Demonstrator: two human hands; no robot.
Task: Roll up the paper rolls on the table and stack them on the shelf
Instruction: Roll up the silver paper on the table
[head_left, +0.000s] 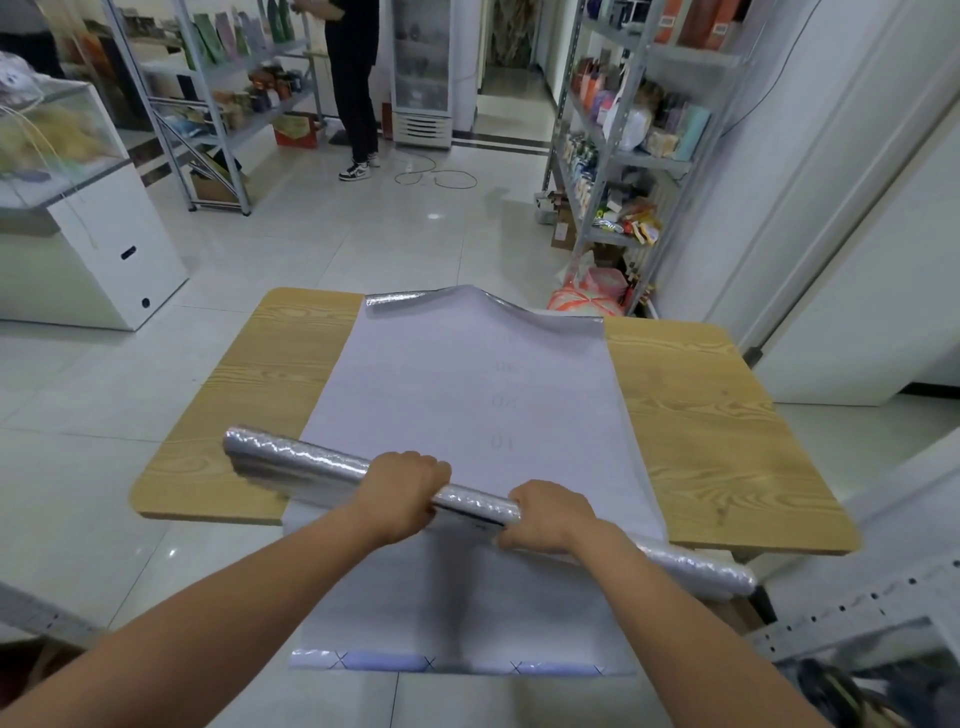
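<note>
Over the table (218, 415), both hands grip the silver roll (306, 462).

That roll (311, 457) you've got is shiny silver stuff, foil-like, with a crinkly embossed skin that throws the light back. The sheet (467, 395) spread out from it shows its back side: matt, smooth, pale paper with faint print, and the curled far edge flashes the same glossy silver. Your table (701, 431) top looks like light wood grain, smooth with a low sheen. The floor tiles (363, 234) are pale and glossy, glare spots and all. The shelf (649, 158) on your right is grey metal, pretty matt.
</note>
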